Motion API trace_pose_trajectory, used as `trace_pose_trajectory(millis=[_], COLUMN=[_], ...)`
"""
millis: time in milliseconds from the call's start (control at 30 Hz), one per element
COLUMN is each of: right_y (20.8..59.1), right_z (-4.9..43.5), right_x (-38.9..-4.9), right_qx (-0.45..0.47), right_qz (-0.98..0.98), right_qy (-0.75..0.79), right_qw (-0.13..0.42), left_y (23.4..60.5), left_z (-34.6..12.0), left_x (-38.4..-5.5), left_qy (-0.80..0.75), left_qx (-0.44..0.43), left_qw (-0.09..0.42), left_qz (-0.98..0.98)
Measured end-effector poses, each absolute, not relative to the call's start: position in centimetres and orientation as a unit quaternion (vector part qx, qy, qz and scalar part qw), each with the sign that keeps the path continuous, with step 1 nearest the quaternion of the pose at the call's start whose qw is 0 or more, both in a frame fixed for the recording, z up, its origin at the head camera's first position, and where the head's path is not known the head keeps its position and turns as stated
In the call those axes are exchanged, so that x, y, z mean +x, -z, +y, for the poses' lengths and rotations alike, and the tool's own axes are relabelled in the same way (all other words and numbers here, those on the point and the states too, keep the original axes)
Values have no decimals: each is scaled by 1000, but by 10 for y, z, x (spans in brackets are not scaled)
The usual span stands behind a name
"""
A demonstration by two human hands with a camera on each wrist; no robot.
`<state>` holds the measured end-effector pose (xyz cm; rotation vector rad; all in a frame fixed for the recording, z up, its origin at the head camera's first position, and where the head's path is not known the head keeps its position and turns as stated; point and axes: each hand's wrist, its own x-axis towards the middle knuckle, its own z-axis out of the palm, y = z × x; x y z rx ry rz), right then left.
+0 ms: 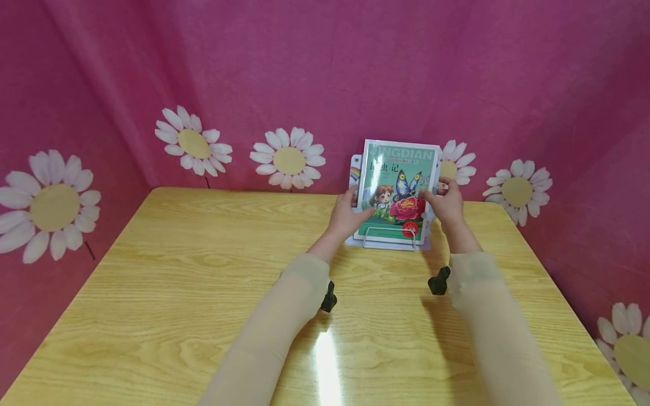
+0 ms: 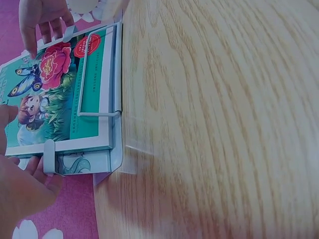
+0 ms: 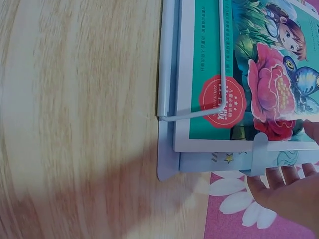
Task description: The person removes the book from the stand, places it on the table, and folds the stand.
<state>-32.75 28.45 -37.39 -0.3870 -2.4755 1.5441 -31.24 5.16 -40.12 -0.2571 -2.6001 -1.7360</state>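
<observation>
A picture book [image 1: 386, 223] with a green cover, a butterfly, a child and a red flower leans upright on a pale book stand [image 1: 355, 169] near the table's far edge. A white wire bracket [image 3: 222, 50] crosses the lower part of its cover, and small side clips [image 2: 49, 155] overlap its edges. My left hand [image 1: 346, 219] grips the book's left side, thumb over the cover and fingers at the stand's edge behind. On the opposite side my right hand [image 1: 449, 207] holds it likewise, its thumb over the cover and its fingertips partly hidden behind the stand's edge.
The wood-grain table [image 1: 203, 282] spreads in front of the stand and to its left. A pink curtain [image 1: 325, 67] with white daisies hangs close behind the stand and along both sides. Dark wrist-camera mounts [image 1: 439, 281] jut out under the sleeves.
</observation>
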Motion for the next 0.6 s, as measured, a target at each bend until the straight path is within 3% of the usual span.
trace_pose_trajectory(millis=[600], right_y=[378], right_z=[278], right_x=[-328], right_qx=[-119], right_qz=[-861], right_qy=[-467], right_qw=[162], left_y=[399], left_z=[49], left_x=[-314], left_qy=[546], left_qx=[-91], left_qw=[-12], left_qz=[-833])
